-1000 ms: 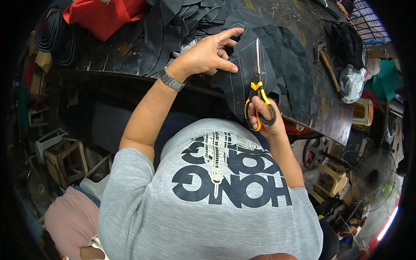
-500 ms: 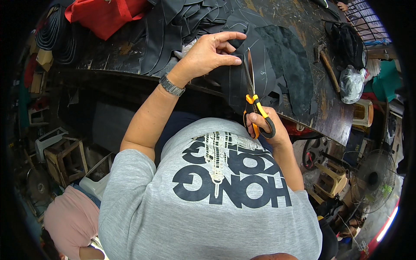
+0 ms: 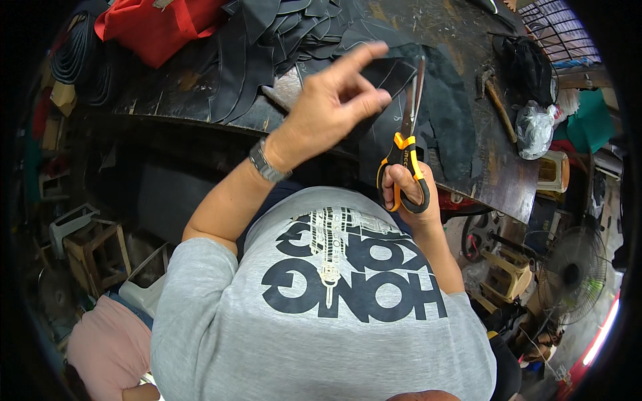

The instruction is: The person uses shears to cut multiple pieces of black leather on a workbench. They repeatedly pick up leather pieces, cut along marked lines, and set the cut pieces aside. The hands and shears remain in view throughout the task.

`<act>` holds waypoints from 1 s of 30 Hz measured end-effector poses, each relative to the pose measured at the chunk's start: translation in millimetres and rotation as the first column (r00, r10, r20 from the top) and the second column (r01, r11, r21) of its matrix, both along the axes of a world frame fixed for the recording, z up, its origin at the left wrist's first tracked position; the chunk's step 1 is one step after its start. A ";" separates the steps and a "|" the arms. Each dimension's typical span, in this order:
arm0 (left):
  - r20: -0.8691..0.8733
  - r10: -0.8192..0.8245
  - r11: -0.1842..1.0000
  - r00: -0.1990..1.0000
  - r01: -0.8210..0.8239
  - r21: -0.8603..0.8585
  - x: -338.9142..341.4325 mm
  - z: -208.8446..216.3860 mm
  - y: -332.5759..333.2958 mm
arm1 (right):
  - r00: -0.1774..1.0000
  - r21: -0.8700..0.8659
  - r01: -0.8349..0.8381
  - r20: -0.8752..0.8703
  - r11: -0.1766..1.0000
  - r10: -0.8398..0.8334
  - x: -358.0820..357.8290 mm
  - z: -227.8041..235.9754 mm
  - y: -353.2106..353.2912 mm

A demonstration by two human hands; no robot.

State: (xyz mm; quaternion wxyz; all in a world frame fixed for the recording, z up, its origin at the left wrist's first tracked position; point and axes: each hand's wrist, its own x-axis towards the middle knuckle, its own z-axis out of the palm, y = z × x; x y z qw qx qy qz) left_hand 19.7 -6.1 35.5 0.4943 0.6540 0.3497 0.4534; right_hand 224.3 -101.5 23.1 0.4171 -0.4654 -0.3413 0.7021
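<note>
My right hand (image 3: 418,187) grips scissors (image 3: 405,150) with orange, yellow and black handles. Their blades point away from me and stand slightly apart over dark leather. My left hand (image 3: 334,103), with a watch on its wrist, is a little blurred. Its index finger is stretched out and its thumb is spread from it, over a black leather piece (image 3: 394,72) with pale marked lines. A pointed corner of that piece reaches toward the blades. Whether the fingertips touch it I cannot make out. Right of the scissors lies a larger dark green-grey leather sheet (image 3: 451,123).
Many black leather pieces (image 3: 244,73) are heaped on the dark worktable (image 3: 491,160), left of a hammer (image 3: 500,110). A red bag (image 3: 157,30) and a rolled black strip (image 3: 73,57) are far left. A clear plastic bag (image 3: 537,130) sits far right, above a fan (image 3: 572,274).
The scissors in my right hand have moved to the right and slightly away from me. My left hand has shifted right and nearer to me. The leather's pointed corner now shows beside the blades.
</note>
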 end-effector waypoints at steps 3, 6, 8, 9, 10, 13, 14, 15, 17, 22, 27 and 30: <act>0.196 -0.277 0.933 0.941 0.312 -0.178 19.6 -3.7 -18.5 | 0.999 0.035 0.043 -0.024 0.998 -0.042 -9.1 3.0 -1.3; 0.526 -0.276 0.886 0.804 0.425 -0.185 41.5 -10.1 -30.4 | 0.999 0.061 0.054 -0.007 0.997 -0.054 -14.7 3.1 -3.8; 0.702 -0.188 0.910 0.686 0.391 -0.138 52.1 -13.0 -36.6 | 0.998 0.044 0.062 -0.010 0.997 -0.061 -15.8 2.4 -6.1; 0.778 -0.137 0.921 0.614 0.369 -0.129 56.0 -14.2 -38.1 | 0.999 0.028 0.049 -0.009 0.998 -0.049 -15.7 2.1 -7.5; 0.768 -0.077 0.949 0.636 0.283 -0.140 59.4 -15.2 -35.7 | 0.999 0.014 0.036 -0.008 0.999 -0.036 -15.5 1.5 -8.0; 0.804 0.014 0.964 0.594 0.207 -0.169 59.7 -20.0 -18.6 | 1.000 -0.032 0.011 0.028 0.999 -0.010 -13.6 0.0 -9.0; 0.837 0.084 0.973 0.540 0.137 -0.186 61.3 -21.4 -12.0 | 0.999 -0.030 0.000 0.040 1.000 0.001 -12.9 -0.4 -9.6; 0.833 0.105 0.967 0.544 0.139 -0.213 60.3 -23.3 -5.4 | 0.999 -0.028 -0.013 0.051 1.000 0.015 -12.5 -1.2 -10.1; 0.809 0.158 0.951 0.566 0.134 -0.279 54.8 -26.6 3.7 | 0.996 -0.027 -0.027 0.085 0.999 0.030 -9.6 -2.9 -9.1; 0.539 0.205 0.973 0.817 -0.109 -0.205 40.8 -28.0 13.3 | 0.983 -0.017 -0.087 0.160 0.996 0.089 -2.5 -10.5 -3.7; 0.338 0.163 0.987 0.927 -0.156 -0.047 31.7 -26.3 10.0 | 0.944 0.000 -0.148 0.299 0.989 0.142 0.0 -15.0 -0.6; 0.278 0.152 0.988 0.948 -0.149 -0.035 31.4 -26.6 5.4 | 0.942 -0.008 -0.131 0.311 0.991 0.127 -1.2 -14.6 0.7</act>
